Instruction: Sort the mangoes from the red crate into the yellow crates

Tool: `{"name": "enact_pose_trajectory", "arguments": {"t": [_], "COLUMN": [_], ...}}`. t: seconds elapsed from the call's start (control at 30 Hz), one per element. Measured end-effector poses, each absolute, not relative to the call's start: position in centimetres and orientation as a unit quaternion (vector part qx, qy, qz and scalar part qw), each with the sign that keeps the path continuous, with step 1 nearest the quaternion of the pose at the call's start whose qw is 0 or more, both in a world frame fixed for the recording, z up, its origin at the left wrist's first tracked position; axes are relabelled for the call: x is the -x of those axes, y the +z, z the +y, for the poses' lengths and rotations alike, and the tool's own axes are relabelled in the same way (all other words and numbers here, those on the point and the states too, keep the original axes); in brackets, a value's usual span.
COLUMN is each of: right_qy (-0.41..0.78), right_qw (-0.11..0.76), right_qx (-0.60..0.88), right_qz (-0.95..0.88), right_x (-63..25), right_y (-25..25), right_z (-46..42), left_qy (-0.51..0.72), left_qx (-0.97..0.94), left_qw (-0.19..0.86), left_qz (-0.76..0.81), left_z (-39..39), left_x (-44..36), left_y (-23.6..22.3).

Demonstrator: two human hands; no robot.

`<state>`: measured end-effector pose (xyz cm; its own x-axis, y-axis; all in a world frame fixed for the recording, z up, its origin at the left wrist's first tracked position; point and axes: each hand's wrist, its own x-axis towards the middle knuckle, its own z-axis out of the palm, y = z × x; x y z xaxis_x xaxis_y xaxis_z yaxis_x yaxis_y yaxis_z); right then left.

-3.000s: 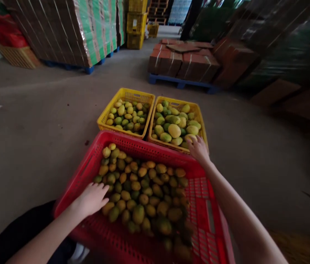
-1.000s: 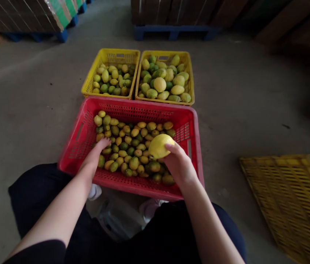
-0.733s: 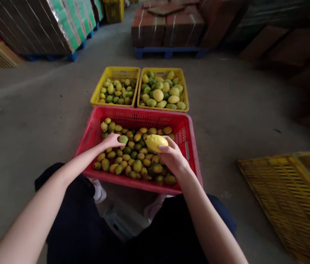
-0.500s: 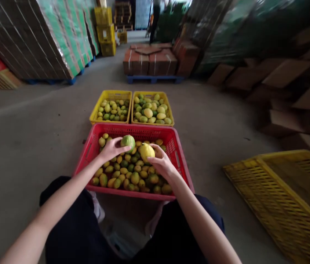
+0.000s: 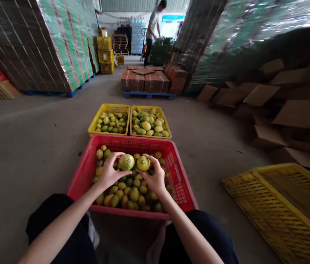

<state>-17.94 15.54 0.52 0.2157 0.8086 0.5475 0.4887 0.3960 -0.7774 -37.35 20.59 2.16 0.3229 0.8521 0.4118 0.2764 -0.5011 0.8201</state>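
A red plastic crate point(image 5: 174, 172) full of small green and yellow fruit sits on the floor between my knees. My left hand point(image 5: 108, 173) is closed around a greenish fruit point(image 5: 126, 162), lifted above the pile. My right hand point(image 5: 153, 178) grips a yellow fruit point(image 5: 143, 163) right beside it, the two fruits almost touching. Beyond the red crate stand two yellow crates side by side, the left yellow crate point(image 5: 93, 124) with smaller fruit and the right yellow crate point(image 5: 167, 126) with larger fruit.
An empty yellow crate point(image 5: 281, 209) lies tilted on the concrete floor at my right. Wrapped pallet stacks point(image 5: 47, 44) rise at left and right, strapped brown boxes on a blue pallet point(image 5: 146, 81) stand ahead, loose cartons point(image 5: 281, 110) lie at right. A person point(image 5: 152, 27) stands far back.
My left hand picked a greenish fruit out of the pile and lifted it. My right hand brought the yellow fruit in beside it. My view tilted up toward the warehouse.
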Motion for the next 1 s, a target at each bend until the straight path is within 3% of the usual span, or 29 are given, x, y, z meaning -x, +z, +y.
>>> {"name": "enact_pose_trajectory", "arguments": {"t": [0.13, 0.37, 1.0], "right_qy": [0.017, -0.066, -0.062], "right_qw": [0.556, 0.549, 0.54], "right_qx": [0.517, 0.501, 0.513], "right_qz": [-0.651, -0.666, -0.665], "right_x": [17.5, 17.5, 18.1], "right_y": [0.9, 0.6, 0.4], "right_z": [15.3, 14.5, 14.4], "left_qy": [0.428, 0.425, 0.415], "left_qx": [-0.791, -0.802, -0.804], "left_qw": [0.26, 0.247, 0.251], "left_qz": [0.353, 0.341, 0.345], "left_z": [19.8, 18.9, 19.0], "left_x": [37.0, 37.0, 37.6], "left_y": [2.9, 3.4, 3.5]}}
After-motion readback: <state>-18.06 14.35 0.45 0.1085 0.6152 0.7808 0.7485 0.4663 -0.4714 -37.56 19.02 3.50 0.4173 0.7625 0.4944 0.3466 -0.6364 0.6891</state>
